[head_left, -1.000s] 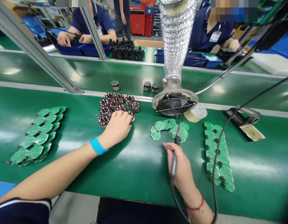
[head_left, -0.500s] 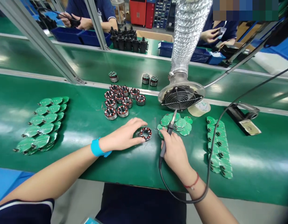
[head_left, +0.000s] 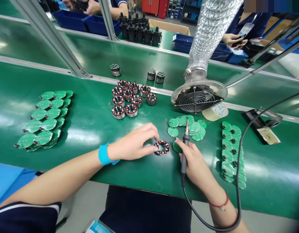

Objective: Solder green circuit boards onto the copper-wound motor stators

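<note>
My left hand [head_left: 133, 142], with a blue wristband, curls its thumb and fingertips onto the left side of a ring-shaped motor stator [head_left: 162, 148] with copper windings. My right hand [head_left: 196, 161] is closed round a soldering iron [head_left: 185, 140], its tip pointing away from me over a loose pile of round green circuit boards [head_left: 198, 133]. One more green circuit board [head_left: 176, 147] lies under the right fingertips, just right of the stator; whether they grip it I cannot tell.
More stators [head_left: 128, 94] stand behind my left hand. Overlapping green boards lie in rows at left [head_left: 40, 124] and right [head_left: 228, 155]. A fume extractor duct [head_left: 199, 94] hangs above the pile. The iron's cable [head_left: 239, 181] loops at right, near a soldering stand [head_left: 263, 126]. Co-workers' hands [head_left: 234, 41] show beyond.
My left fingers have closed in on the stator, which has shifted right and towards me. My right hand, still holding the soldering iron, has drawn one green board away from the pile towards the stator.
</note>
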`<state>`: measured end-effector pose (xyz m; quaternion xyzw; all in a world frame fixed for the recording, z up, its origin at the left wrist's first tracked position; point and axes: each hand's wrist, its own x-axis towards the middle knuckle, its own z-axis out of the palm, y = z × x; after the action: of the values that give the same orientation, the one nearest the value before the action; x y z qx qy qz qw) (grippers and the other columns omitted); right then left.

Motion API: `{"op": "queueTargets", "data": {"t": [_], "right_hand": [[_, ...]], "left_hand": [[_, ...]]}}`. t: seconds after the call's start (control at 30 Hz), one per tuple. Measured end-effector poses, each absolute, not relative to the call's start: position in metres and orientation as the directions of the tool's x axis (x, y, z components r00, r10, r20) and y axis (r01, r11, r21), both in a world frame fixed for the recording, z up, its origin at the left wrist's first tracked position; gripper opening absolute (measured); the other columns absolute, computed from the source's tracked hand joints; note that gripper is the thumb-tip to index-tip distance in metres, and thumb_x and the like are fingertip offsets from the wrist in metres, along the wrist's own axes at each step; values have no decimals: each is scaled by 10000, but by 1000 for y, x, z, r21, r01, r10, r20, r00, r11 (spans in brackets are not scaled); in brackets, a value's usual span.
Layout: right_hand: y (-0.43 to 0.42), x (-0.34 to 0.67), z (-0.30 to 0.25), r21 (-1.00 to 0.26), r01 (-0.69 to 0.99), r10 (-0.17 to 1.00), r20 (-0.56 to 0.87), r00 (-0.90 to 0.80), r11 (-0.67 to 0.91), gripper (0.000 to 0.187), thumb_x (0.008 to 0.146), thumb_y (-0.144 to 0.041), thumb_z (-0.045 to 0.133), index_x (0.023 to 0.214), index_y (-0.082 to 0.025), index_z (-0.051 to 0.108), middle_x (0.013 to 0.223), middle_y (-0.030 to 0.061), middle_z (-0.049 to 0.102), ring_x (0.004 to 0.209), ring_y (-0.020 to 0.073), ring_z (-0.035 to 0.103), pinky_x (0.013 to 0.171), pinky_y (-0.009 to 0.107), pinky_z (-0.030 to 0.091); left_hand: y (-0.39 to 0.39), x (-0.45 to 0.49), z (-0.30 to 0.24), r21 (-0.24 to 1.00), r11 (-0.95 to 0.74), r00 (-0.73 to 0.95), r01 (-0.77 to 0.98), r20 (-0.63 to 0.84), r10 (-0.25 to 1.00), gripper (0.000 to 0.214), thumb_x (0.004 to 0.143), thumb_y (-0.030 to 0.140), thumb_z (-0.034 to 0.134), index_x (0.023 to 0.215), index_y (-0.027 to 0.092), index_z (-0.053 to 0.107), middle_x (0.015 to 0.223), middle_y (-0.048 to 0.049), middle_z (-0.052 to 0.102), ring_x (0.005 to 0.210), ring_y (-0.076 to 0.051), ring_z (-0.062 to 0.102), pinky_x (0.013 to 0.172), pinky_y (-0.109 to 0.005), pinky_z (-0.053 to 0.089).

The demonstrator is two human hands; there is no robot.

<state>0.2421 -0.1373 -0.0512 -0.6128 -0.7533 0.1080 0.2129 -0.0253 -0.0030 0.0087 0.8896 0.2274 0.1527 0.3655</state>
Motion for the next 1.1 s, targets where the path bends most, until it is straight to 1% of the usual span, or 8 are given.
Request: {"op": "queueTargets", "data": {"t": [0.17, 0.3, 0.4, 0.6, 0.73, 0.83, 1.0, 1.1], "right_hand": [[-132, 248, -52, -541, 827, 972, 231, -30, 154, 430, 977, -300, 665, 1391, -235, 571, 1247, 128, 756, 1110, 312, 717, 944, 531, 633], [-134, 228, -34, -654, 740, 933, 345, 104, 159, 522, 979, -332, 698, 1449, -267, 479, 1313, 116, 722, 1146, 272, 739, 973, 483, 638], [-130, 205, -15, -616, 751, 931, 365, 7, 236, 498, 996, -263, 657, 1466, -280, 493, 1323, 109, 712, 1162, 273, 730, 952, 457, 642], [-117, 190, -9, -511, 804, 943, 282, -179, 305, 523, 1017, -203, 580, 1522, -267, 460, 1258, 113, 727, 1023, 293, 678, 865, 482, 630], [-120, 196, -11, -560, 770, 938, 316, -142, 305, 566, 1003, -250, 645, 1533, -269, 448, 1371, 141, 697, 1239, 336, 654, 1006, 550, 601], [-121, 191, -7, -618, 698, 904, 414, -102, 362, 591, 1003, -205, 650, 1538, -310, 423, 1352, 108, 719, 1306, 301, 660, 1064, 528, 580], [-113, 180, -6, -680, 610, 866, 499, -23, 408, 501, 1019, -114, 587, 1449, -347, 477, 1010, -13, 768, 925, 202, 754, 920, 422, 602], [-113, 182, -10, -698, 617, 886, 463, 0, 364, 424, 1020, -127, 592, 1388, -323, 514, 979, -15, 763, 897, 200, 739, 892, 407, 593]], "left_hand": [[-19, -21, 13, 361, -865, 911, 348, 86, 402, 297, 936, 434, 804, 945, 177, 657, 1069, -99, 657, 945, -260, 588, 832, -394, 512], [-26, -22, 13, 223, -916, 935, 334, 44, 352, 52, 986, 185, 657, 937, 171, 672, 1093, -107, 669, 961, -267, 579, 837, -396, 483], [-23, -26, 15, 313, -885, 920, 345, 74, 385, 159, 967, 93, 549, 891, 174, 662, 1053, -95, 654, 922, -241, 562, 828, -378, 469], [-19, -23, 13, 700, -657, 815, 280, 188, 548, 167, 981, 119, 536, 876, 192, 644, 925, -38, 627, 916, -201, 569, 895, -352, 486], [-23, -11, 6, 885, -395, 745, 248, 87, 662, 130, 1005, 183, 600, 914, 204, 689, 943, -27, 652, 970, -195, 607, 922, -342, 506], [-25, -3, 1, 918, -310, 726, 245, 38, 687, 123, 990, 176, 643, 886, 205, 704, 911, -14, 654, 976, -196, 602, 962, -363, 494], [-27, 3, -1, 915, -282, 726, 290, -18, 687, 128, 980, 209, 691, 852, 208, 683, 903, 0, 645, 974, -198, 588, 992, -389, 471], [-29, 1, 0, 912, -281, 732, 298, -29, 680, 143, 973, 203, 696, 835, 205, 658, 931, -3, 651, 988, -198, 586, 1017, -399, 457]]}}
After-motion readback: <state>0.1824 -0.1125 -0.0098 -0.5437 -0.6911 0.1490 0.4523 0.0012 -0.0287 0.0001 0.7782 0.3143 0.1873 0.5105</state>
